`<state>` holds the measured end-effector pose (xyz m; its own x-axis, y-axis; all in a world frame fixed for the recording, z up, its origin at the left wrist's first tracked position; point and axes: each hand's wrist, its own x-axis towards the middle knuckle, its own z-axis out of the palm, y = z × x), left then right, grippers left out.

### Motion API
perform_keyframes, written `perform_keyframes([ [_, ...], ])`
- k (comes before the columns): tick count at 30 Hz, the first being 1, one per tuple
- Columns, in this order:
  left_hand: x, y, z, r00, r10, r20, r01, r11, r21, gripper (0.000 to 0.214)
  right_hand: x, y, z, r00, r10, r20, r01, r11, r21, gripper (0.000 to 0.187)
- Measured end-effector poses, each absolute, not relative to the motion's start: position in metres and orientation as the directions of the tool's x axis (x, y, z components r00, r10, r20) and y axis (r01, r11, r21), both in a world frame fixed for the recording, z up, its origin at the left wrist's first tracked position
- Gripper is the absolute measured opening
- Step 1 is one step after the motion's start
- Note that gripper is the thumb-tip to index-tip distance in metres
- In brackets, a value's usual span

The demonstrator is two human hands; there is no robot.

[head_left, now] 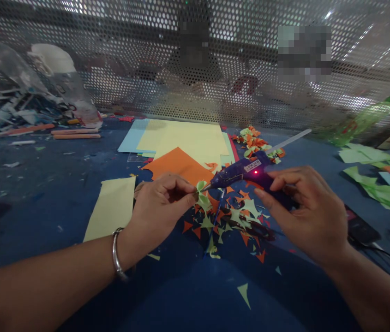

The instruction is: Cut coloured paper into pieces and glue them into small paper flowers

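Note:
My left hand (162,203) pinches a small green paper flower piece (202,197) between thumb and fingers. My right hand (307,212) grips a dark blue hot glue gun (241,171) with a red light lit and a clear glue stick (293,138) sticking out behind. The gun's nozzle touches the green piece. Below them lie several green and orange paper scraps (236,221) on the blue table (59,193).
Sheets of yellow (188,138), orange (177,166) and light blue paper (132,136) lie behind the hands. A yellow strip (111,207) lies left. Finished paper flowers (255,140), green scraps (378,189) at right, a black cable (385,253), clutter far left, a perforated metal screen (146,69) behind.

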<state>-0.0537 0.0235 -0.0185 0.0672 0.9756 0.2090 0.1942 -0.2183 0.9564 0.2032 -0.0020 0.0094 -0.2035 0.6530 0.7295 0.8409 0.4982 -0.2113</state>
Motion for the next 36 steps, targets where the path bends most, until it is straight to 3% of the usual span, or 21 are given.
perform_keyframes([
  [11, -0.052, 0.024, -0.017, 0.058, 0.981, 0.185, 0.159, -0.192, 0.969, 0.008, 0.202, -0.002, 0.011, -0.192, 0.656, 0.73, 0.854, 0.479, -0.205, 0.021],
  [18, -0.05, 0.025, -0.017, 0.017, 0.995, 0.096, 0.102, -0.097, 0.99, 0.013, 0.201, -0.002, 0.011, -0.192, 0.66, 0.726, 0.852, 0.479, -0.21, 0.02],
  [21, -0.049, 0.026, -0.017, 0.034, 0.998, 0.052, -0.027, -0.051, 0.998, 0.015, 0.202, -0.001, 0.008, -0.13, 0.688, 0.714, 0.846, 0.452, -0.282, 0.02],
  [24, -0.048, 0.028, -0.018, 0.027, 1.0, 0.007, -0.193, -0.001, 0.981, 0.017, 0.206, 0.002, 0.005, -0.008, 0.759, 0.651, 0.807, 0.39, -0.444, 0.02],
  [29, -0.049, 0.032, -0.019, -0.005, 0.997, -0.073, -0.291, 0.068, 0.954, 0.019, 0.215, 0.018, 0.001, 0.119, 0.828, 0.548, 0.721, 0.307, -0.622, 0.026],
  [33, -0.05, 0.032, -0.02, -0.018, 0.999, -0.048, -0.284, 0.041, 0.958, 0.019, 0.228, 0.034, -0.006, 0.142, 0.87, 0.472, 0.7, 0.25, -0.67, 0.03],
  [36, -0.051, 0.03, -0.019, -0.017, 1.0, 0.002, -0.233, -0.006, 0.973, 0.016, 0.235, 0.043, -0.012, 0.14, 0.875, 0.463, 0.746, 0.214, -0.631, 0.031],
])
